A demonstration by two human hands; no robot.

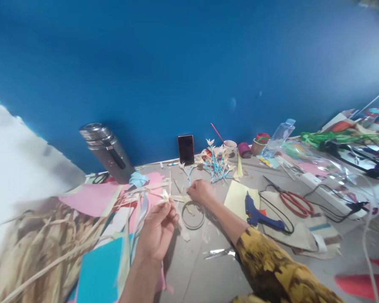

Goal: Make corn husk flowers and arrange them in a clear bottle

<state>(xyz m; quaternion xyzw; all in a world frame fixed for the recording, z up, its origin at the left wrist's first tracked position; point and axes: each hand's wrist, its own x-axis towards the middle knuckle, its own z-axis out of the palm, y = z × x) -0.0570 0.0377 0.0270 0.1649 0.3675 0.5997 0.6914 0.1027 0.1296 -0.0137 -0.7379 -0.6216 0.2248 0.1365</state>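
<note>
My left hand (159, 229) pinches a small pale husk flower (166, 196) between thumb and fingertips, its petals pointing up. Farther forward, my right hand (202, 192) rests low over the table with fingers curled in; whatever they hold, if anything, is hidden. Just below it lies a thin round ring (193, 227). Small flowers on blue stems (213, 163) stand in a cluster beyond my right hand. A single blue-stemmed flower (189, 171) is right in front of its fingers. Small scissors (219, 253) lie below my right forearm.
A blue glue gun (262, 216) and red-handled scissors (295, 202) lie at right, near a white power strip (325, 195). A grey flask (110, 155) and phone (186, 149) stand by the wall. Dried husks (34, 252) and coloured paper (99, 269) cover the left.
</note>
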